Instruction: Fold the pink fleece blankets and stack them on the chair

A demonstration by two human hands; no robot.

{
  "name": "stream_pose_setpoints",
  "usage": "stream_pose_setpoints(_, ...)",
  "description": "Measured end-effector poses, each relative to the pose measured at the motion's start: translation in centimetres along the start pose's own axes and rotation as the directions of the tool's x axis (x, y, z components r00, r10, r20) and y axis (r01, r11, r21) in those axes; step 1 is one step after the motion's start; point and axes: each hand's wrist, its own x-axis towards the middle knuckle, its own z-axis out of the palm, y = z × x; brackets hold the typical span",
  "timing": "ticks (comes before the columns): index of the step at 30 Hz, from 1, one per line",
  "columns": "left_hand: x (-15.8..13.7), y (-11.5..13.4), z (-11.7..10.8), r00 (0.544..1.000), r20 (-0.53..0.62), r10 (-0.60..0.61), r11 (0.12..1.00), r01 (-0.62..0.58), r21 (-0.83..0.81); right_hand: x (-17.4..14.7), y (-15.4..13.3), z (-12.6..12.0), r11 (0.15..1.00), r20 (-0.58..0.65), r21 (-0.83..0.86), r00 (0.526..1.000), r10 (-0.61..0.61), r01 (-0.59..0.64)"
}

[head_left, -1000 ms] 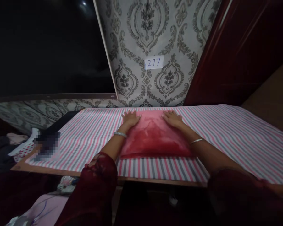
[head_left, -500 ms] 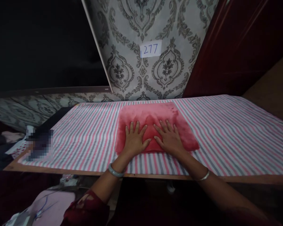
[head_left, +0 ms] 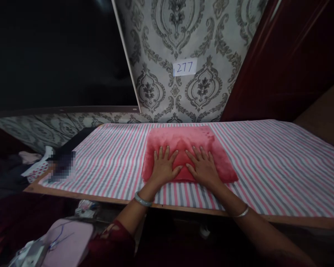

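A folded red plush cloth lies flat on a table covered with a pink, grey and white striped cloth. My left hand rests palm down on the left part of the red cloth, fingers spread. On its right part lies my right hand, also flat with the fingers apart. The two thumbs point toward each other with a small gap between them. Neither hand grips anything; the fabric under the palms is hidden.
A large dark screen stands behind the table at the left. Patterned wallpaper carries a paper label reading 277. A dark red glossy panel rises at the back right. Below the table's wooden edge, a pink padded surface shows at lower left.
The view has shifted slightly, so everything appears a little farther right and most of it lower. Both hands stay flat on the red cloth in about the same place.
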Motion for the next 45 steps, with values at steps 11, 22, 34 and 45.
stream_pose_setpoints(11, -5.7, -1.5, -2.4, 0.999, -0.037, 0.036, 0.999, -0.035, 0.015, 3.6, 0.8, -4.1, 0.92, 0.169, 0.307, 0.938, -0.303, 0.242)
stream_pose_setpoints(22, -8.6, -2.5, 1.1, 0.991, -0.131, 0.02, 1.0, -0.023, -0.02, 15.1, -3.4, 1.7, 0.716, 0.226, 0.36, 0.689, -0.689, 0.598)
stream_pose_setpoints(34, -9.6, -2.0, 1.0, 0.997, -0.077, -0.01, 0.987, -0.002, -0.158, 22.5, -2.4, 7.6, 0.888, 0.304, 0.285, 0.845, -0.44, 0.36)
stream_pose_setpoints(45, -10.2, -1.9, 0.1, 0.994, -0.108, -0.007, 0.983, -0.013, -0.185, 23.0, -1.0, 11.7, 0.859, 0.188, 0.302, 0.858, -0.479, 0.413)
